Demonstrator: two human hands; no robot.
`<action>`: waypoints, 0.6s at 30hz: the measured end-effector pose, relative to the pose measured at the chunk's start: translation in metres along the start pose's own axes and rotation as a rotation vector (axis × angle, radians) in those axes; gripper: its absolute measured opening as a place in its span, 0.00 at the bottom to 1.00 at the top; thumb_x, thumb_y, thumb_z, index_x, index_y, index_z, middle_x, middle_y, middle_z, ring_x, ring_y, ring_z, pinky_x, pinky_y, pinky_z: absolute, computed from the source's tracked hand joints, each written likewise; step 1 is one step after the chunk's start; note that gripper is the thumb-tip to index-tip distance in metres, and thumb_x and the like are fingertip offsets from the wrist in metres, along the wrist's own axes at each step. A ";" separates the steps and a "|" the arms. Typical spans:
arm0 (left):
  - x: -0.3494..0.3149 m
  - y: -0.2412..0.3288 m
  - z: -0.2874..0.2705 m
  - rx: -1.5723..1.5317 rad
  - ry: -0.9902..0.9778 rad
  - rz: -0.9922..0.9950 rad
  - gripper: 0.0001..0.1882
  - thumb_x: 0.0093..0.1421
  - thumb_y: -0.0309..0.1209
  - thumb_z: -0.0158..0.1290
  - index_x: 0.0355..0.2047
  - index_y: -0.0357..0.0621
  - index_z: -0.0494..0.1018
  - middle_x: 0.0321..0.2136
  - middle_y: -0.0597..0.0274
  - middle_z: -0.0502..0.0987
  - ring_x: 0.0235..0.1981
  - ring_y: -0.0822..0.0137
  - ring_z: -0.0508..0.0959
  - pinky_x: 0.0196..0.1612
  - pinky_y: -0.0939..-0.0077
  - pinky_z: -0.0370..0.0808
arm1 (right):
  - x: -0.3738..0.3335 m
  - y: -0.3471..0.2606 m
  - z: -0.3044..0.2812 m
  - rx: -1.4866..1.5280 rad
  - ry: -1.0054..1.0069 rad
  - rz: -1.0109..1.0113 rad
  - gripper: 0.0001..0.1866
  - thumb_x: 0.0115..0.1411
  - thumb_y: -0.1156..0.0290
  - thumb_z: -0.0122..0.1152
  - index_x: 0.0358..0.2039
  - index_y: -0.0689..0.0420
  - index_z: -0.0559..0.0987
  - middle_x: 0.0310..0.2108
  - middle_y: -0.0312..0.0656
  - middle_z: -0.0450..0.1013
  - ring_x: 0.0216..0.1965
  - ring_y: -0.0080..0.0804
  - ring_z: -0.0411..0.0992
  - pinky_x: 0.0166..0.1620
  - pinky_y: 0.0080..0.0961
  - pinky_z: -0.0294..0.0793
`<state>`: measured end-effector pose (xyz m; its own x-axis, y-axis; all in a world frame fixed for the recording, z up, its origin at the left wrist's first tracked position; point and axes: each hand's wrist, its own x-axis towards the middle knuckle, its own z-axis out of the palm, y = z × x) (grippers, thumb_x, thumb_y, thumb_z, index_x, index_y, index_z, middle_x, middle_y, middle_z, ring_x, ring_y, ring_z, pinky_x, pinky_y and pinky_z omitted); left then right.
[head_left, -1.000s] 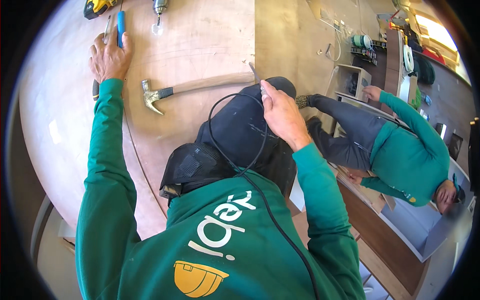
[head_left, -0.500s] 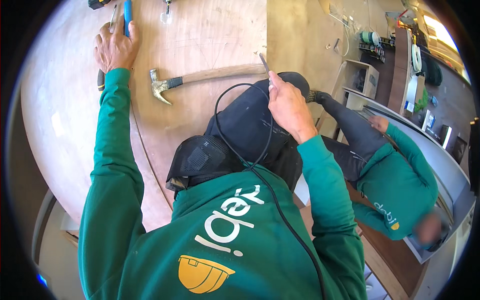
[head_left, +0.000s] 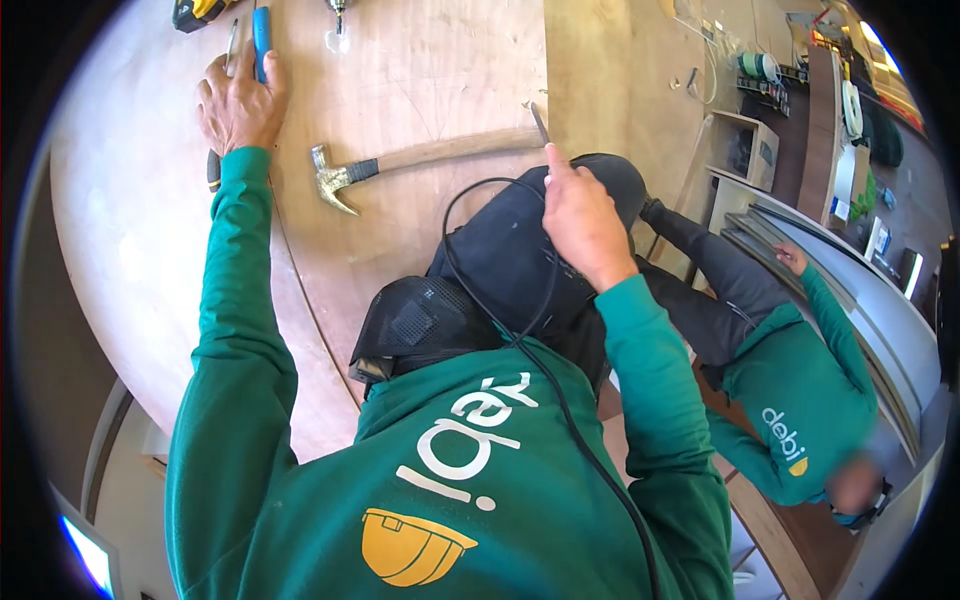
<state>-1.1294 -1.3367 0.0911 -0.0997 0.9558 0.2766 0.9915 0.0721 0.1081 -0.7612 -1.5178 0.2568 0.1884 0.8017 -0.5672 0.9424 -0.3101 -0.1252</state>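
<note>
My left hand (head_left: pixel 240 108) lies palm down on the wooden panel (head_left: pixel 420 90), fingers stretched forward. Beside its fingers are a thin metal shaft (head_left: pixel 232 42) and a blue stick-shaped piece (head_left: pixel 262 42). A black and yellow handle (head_left: pixel 213 170) shows next to the wrist; my hand hides whether it joins the shaft. My right hand (head_left: pixel 590 220) is closed around a slim metal-bladed tool (head_left: pixel 540 124), index finger along it, its handle hidden. The tip points at a small chipped spot by the panel's seam. Between my hands a claw hammer (head_left: pixel 440 152) with a wooden handle rests on the panel.
A yellow and black tool (head_left: pixel 197 12) and a metal bit (head_left: pixel 338 15) show at the far edge. A black cable (head_left: pixel 590 450) loops over my body and knee. To the right, a co-worker in a green sweatshirt (head_left: pixel 800 390) works beside a long pale cabinet (head_left: pixel 840 250).
The whole view has shifted slightly, with the panel and hammer now farther right. Both my hands keep nearly the same pose. The co-worker's hand has moved a little.
</note>
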 end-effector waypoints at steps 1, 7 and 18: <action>0.001 -0.001 0.000 0.001 0.012 0.005 0.29 0.67 0.58 0.49 0.63 0.68 0.78 0.60 0.53 0.76 0.59 0.47 0.75 0.60 0.47 0.72 | 0.006 0.012 0.000 0.108 0.014 -0.045 0.24 0.73 0.66 0.50 0.68 0.57 0.71 0.46 0.64 0.77 0.45 0.67 0.79 0.50 0.57 0.79; -0.004 -0.002 0.002 -0.024 -0.005 0.004 0.28 0.67 0.58 0.49 0.63 0.66 0.79 0.60 0.51 0.76 0.59 0.47 0.75 0.59 0.48 0.73 | 0.007 0.034 0.001 0.150 0.013 -0.151 0.26 0.73 0.65 0.48 0.70 0.54 0.70 0.49 0.63 0.78 0.47 0.65 0.79 0.54 0.56 0.78; 0.002 0.009 -0.019 -0.016 -0.037 0.019 0.30 0.68 0.56 0.47 0.64 0.61 0.77 0.62 0.53 0.74 0.59 0.48 0.75 0.60 0.49 0.73 | -0.002 0.046 0.018 0.125 0.117 -0.245 0.24 0.74 0.66 0.47 0.67 0.58 0.71 0.49 0.66 0.77 0.50 0.64 0.78 0.55 0.55 0.78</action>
<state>-1.1223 -1.3397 0.1103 -0.0770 0.9669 0.2431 0.9918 0.0493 0.1179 -0.7234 -1.5427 0.2373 -0.0034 0.9117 -0.4109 0.9239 -0.1544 -0.3501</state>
